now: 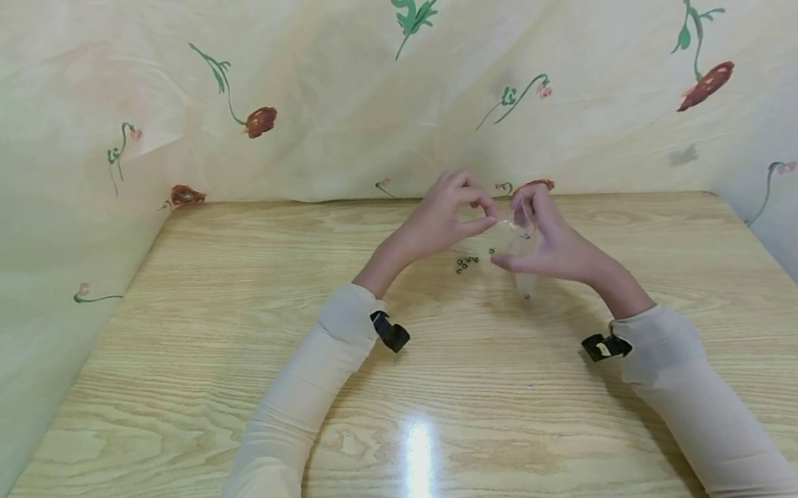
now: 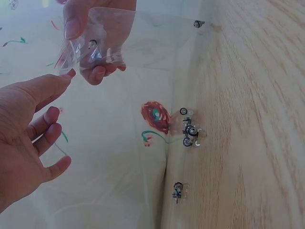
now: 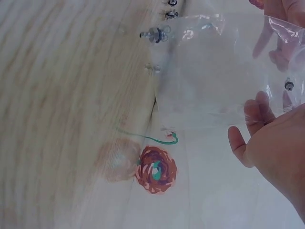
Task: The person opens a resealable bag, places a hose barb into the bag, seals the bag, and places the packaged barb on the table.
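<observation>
A clear zip-lock plastic bag (image 1: 526, 284) hangs between the two hands above the table. My left hand (image 1: 440, 214) pinches its zip edge between thumb and index finger, the other fingers loosely bent. My right hand (image 1: 558, 249) holds the bag near its mouth, thumb on one side and fingers on the other, as the left wrist view shows. One small metal fitting (image 2: 198, 24) with a dark ring lies at the bag's bottom corner. Near the mouth, by the right fingers, sits another fitting (image 3: 289, 85). Several loose metal fittings (image 1: 464, 264) lie on the table just beneath the left hand.
The wood-grain table (image 1: 416, 381) reaches back to a cream cloth backdrop (image 1: 329, 65) with printed red flowers. Black wrist straps (image 1: 391, 332) sit over both pale sleeves. A bright light reflection (image 1: 419, 473) shows on the tabletop near the front.
</observation>
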The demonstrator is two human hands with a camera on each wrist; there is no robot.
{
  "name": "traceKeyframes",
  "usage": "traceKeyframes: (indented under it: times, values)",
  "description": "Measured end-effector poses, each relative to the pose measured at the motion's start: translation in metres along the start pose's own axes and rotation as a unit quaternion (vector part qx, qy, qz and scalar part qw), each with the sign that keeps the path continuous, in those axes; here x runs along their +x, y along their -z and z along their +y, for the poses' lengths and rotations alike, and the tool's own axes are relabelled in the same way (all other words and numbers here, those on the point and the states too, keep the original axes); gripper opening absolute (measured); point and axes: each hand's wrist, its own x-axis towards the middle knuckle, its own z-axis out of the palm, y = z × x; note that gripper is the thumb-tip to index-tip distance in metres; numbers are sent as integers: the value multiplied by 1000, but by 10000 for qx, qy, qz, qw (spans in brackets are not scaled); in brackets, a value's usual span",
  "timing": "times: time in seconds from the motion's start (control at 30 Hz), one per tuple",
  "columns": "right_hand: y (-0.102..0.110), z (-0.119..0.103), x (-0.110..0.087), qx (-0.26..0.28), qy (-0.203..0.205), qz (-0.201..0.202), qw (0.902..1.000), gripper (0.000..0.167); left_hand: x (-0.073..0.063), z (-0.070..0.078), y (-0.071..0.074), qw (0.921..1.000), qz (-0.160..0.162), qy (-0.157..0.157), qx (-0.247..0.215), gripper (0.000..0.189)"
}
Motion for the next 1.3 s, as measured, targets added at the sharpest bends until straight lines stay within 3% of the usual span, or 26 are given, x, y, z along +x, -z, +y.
traceKeyframes:
  times: [0.47, 1.03, 1.3]
  values:
    - [4, -6, -2, 391, -340, 464, 9976, 71, -1, -6, 2, 9999, -53, 77, -86, 8]
    - [4, -8, -3, 411, -258, 597, 9970, 73, -2, -5, 5, 9998, -90, 174, -56, 8]
    - [4, -9, -4, 392, -411, 631, 9964, 73, -5, -5, 6, 9987, -284, 407, -87, 8]
